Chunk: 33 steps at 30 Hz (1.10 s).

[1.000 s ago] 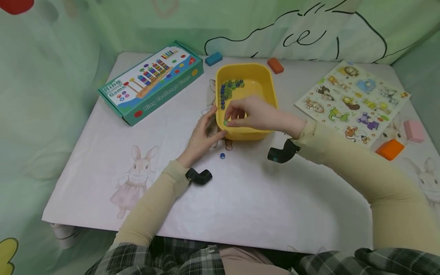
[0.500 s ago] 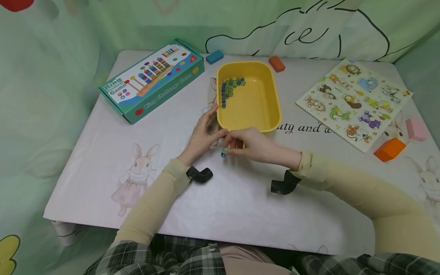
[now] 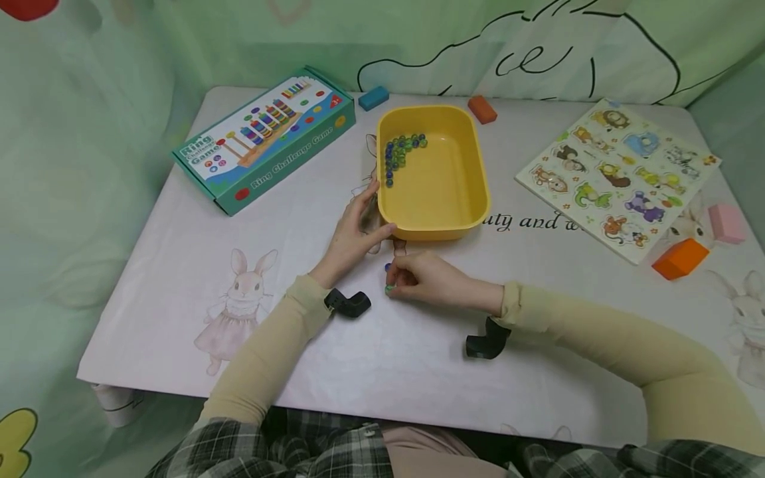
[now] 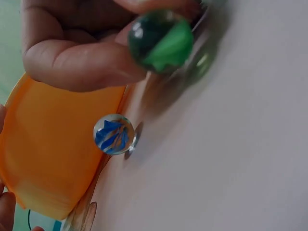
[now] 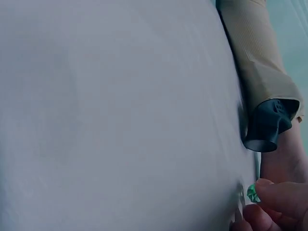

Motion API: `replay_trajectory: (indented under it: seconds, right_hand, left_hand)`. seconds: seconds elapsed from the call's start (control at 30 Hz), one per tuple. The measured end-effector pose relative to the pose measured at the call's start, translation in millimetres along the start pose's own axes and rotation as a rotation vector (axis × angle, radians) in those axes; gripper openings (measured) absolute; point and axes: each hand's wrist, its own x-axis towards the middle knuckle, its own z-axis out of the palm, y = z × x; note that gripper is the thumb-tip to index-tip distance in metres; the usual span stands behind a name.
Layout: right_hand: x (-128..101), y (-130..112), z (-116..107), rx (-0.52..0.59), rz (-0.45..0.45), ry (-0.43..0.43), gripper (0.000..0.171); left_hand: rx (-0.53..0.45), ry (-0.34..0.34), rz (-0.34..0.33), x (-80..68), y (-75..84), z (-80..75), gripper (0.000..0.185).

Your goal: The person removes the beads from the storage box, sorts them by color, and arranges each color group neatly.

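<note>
My right hand (image 3: 439,280) pinches a clear marble with a green swirl (image 4: 166,45) between thumb and fingertips, low over the table in front of the basin. A blue-swirled marble (image 4: 114,134) lies on the tabletop between that hand and the yellow basin (image 3: 451,179); the fingers partly cover it in the head view. Several blue and green marbles (image 3: 397,156) sit together along the basin's left and back-left floor. My left hand (image 3: 351,234) rests against the basin's front-left corner, fingers extended along its left side and thumb at the front rim.
A green ring game box (image 3: 263,146) lies at the back left. Blue (image 3: 373,98) and red (image 3: 482,109) blocks stand behind the basin. On the right are an animal puzzle board (image 3: 618,179), an orange block (image 3: 680,259) and a pink block (image 3: 726,224).
My right hand has moved from over the basin toward the table's front, carrying the green marble past the blue one. The left hand has stayed at the basin's corner.
</note>
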Motion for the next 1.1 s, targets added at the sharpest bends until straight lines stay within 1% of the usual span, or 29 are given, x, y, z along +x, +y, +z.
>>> replay_trajectory:
  seconds: [0.07, 0.23, 0.43, 0.63, 0.77, 0.83, 0.97, 1.1]
  right_hand:
    - [0, 0, 1, -0.003, 0.014, -0.006, 0.009]
    - [0, 1, 3, -0.021, 0.002, -0.006, 0.008]
    - [0, 2, 3, -0.033, -0.006, -0.008, 0.008]
    - [-1, 0, -3, -0.035, -0.009, -0.023, 0.013]
    - [1, -6, -15, -0.041, -0.019, -0.050, 0.014]
    - [2, -11, -25, -0.044, -0.024, -0.079, 0.015]
    - [7, -19, -49, -0.078, -0.065, -0.166, 0.017]
    - [16, -23, -76, -0.074, -0.114, -0.270, 0.018]
  left_hand:
    - [0.002, 0.001, -0.005, 0.1, 0.3, 0.2, 0.075]
    - [0.002, -0.002, -0.018, -0.1, 0.7, 0.2, 0.074]
    - [0.001, 0.000, -0.006, -0.3, 1.7, 0.1, 0.074]
    - [0.006, 0.000, -0.015, -0.1, 1.9, 0.5, 0.075]
    - [0.013, 0.000, -0.025, -0.7, 2.2, 0.4, 0.075]
    - [0.017, 0.001, -0.028, -1.0, 2.0, 0.3, 0.075]
    - [0.014, -0.005, -0.021, -1.4, 1.3, 0.0, 0.075]
    - [0.016, -0.006, -0.022, -1.0, 0.4, -0.5, 0.076]
